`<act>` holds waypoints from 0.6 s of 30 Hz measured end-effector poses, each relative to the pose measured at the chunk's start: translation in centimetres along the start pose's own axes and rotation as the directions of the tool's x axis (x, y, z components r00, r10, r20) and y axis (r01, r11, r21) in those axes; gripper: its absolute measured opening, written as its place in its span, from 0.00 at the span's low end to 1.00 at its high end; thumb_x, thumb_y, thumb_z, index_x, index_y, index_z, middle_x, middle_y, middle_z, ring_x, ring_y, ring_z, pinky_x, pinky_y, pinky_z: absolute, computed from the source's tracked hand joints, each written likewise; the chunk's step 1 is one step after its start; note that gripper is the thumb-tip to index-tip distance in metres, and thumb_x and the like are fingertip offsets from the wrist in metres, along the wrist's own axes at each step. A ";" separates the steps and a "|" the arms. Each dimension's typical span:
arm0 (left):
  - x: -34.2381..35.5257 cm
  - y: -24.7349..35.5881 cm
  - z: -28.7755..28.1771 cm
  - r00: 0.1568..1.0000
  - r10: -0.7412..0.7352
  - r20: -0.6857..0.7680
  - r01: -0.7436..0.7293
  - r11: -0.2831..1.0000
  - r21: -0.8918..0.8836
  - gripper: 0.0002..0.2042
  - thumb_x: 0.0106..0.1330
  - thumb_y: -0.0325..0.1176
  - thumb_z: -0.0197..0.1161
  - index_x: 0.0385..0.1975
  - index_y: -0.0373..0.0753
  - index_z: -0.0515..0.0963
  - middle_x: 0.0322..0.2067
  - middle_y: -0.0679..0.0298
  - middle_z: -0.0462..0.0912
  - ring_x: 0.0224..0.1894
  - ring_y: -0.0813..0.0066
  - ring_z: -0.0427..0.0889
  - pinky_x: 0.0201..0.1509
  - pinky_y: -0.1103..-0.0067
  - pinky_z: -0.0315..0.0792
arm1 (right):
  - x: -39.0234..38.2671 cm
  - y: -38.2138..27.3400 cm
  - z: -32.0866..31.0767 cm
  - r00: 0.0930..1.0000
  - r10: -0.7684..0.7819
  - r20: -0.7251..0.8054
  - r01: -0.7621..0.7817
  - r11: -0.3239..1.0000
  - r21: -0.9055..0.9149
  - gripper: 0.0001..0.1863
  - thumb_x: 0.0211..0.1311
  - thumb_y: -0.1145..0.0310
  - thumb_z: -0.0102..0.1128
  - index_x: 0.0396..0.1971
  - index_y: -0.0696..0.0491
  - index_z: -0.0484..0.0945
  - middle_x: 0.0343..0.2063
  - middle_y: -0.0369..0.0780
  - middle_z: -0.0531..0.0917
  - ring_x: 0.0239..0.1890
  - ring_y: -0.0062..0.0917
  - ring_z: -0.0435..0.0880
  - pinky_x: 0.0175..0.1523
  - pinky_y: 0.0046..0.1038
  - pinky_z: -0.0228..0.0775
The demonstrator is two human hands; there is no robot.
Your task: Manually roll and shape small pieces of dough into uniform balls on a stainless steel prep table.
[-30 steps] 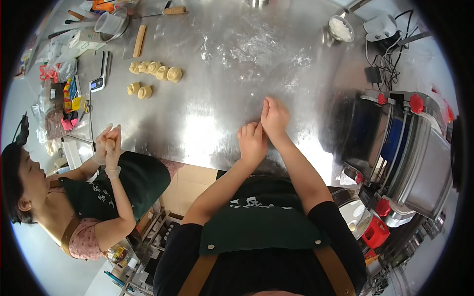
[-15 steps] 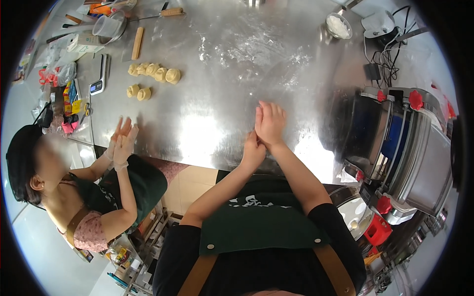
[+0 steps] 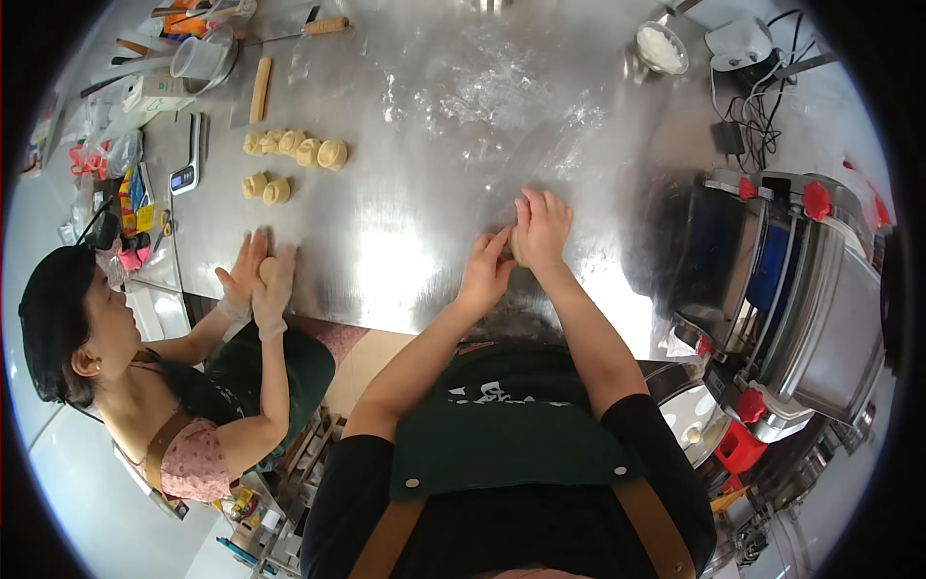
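Observation:
A small piece of pale dough [image 3: 515, 245] is pressed between my two palms above the floured steel table [image 3: 434, 193]. My right hand [image 3: 543, 228] lies over it from the right, fingers pointing away from me. My left hand [image 3: 486, 272] cups it from the left and below. Only a sliver of the dough shows between the hands.
A person at the left rolls another dough ball [image 3: 267, 269] between both hands. Several shaped dough pieces [image 3: 294, 148] lie at the far left, near a wooden rolling pin [image 3: 259, 89] and a scale [image 3: 185, 172]. A dough sheeter machine [image 3: 791, 280] stands at the right.
My hands slid past each other around the dough, the right one moving forward and the left one back. The person at the left shifted their hands toward the table edge.

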State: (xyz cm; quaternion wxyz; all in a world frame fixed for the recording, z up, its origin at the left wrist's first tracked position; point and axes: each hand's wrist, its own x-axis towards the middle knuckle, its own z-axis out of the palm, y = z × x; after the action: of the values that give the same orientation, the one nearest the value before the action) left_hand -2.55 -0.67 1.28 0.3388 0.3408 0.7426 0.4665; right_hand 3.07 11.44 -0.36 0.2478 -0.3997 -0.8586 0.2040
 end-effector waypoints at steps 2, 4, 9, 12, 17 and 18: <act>0.4 -0.2 -0.2 0.999 0.039 0.029 -0.040 0.998 0.057 0.25 0.52 0.14 0.60 0.54 0.34 0.71 0.38 0.57 0.72 0.34 0.70 0.77 0.37 0.80 0.75 | -1.0 0.0 -0.4 1.000 0.020 0.014 -0.021 0.996 0.086 0.10 0.58 0.69 0.53 0.39 0.52 0.77 0.36 0.37 0.78 0.40 0.33 0.75 0.47 0.35 0.60; 0.5 -0.2 0.0 0.999 0.032 0.012 -0.033 0.998 0.060 0.25 0.52 0.15 0.60 0.53 0.34 0.72 0.37 0.58 0.72 0.33 0.71 0.77 0.36 0.81 0.74 | -2.0 -0.7 -1.5 0.997 -0.009 -0.082 0.019 0.992 0.124 0.11 0.59 0.69 0.52 0.40 0.53 0.76 0.38 0.39 0.78 0.41 0.34 0.75 0.48 0.36 0.59; 0.1 0.2 0.7 0.996 0.014 -0.086 -0.009 0.998 0.061 0.23 0.52 0.15 0.61 0.51 0.34 0.74 0.34 0.59 0.72 0.31 0.72 0.75 0.35 0.80 0.73 | -2.5 -0.9 -0.7 0.981 -0.090 -0.172 0.098 0.995 0.034 0.11 0.60 0.69 0.51 0.42 0.54 0.75 0.39 0.40 0.77 0.42 0.35 0.75 0.48 0.37 0.58; 0.1 0.1 0.7 0.994 -0.022 -0.111 0.029 0.998 0.061 0.21 0.52 0.18 0.62 0.49 0.36 0.76 0.34 0.58 0.72 0.31 0.68 0.76 0.35 0.77 0.72 | -1.6 -0.2 -0.3 0.984 -0.053 -0.172 0.058 0.998 0.022 0.11 0.60 0.68 0.52 0.41 0.53 0.75 0.39 0.39 0.78 0.42 0.34 0.75 0.48 0.37 0.59; 0.7 0.0 0.0 0.996 0.019 -0.085 -0.011 0.995 0.101 0.19 0.55 0.15 0.58 0.49 0.33 0.75 0.34 0.57 0.73 0.31 0.69 0.75 0.35 0.78 0.72 | -0.3 0.7 0.4 0.996 -0.001 -0.089 0.001 1.000 -0.005 0.10 0.58 0.68 0.53 0.39 0.52 0.76 0.38 0.36 0.78 0.40 0.32 0.75 0.46 0.36 0.61; 1.0 0.2 -0.2 0.996 0.015 -0.083 -0.007 0.995 0.101 0.19 0.55 0.15 0.58 0.49 0.33 0.75 0.34 0.57 0.73 0.31 0.69 0.75 0.35 0.78 0.72 | -0.2 0.7 0.3 0.996 -0.019 -0.084 0.017 1.000 -0.015 0.10 0.58 0.68 0.54 0.39 0.51 0.77 0.37 0.36 0.78 0.40 0.32 0.75 0.46 0.35 0.61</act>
State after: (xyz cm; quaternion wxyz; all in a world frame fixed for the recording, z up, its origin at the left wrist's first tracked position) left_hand -3.24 0.09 1.36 0.2875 0.3418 0.7766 0.4443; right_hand 3.38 11.61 -1.04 0.2824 -0.4019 -0.8525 0.1786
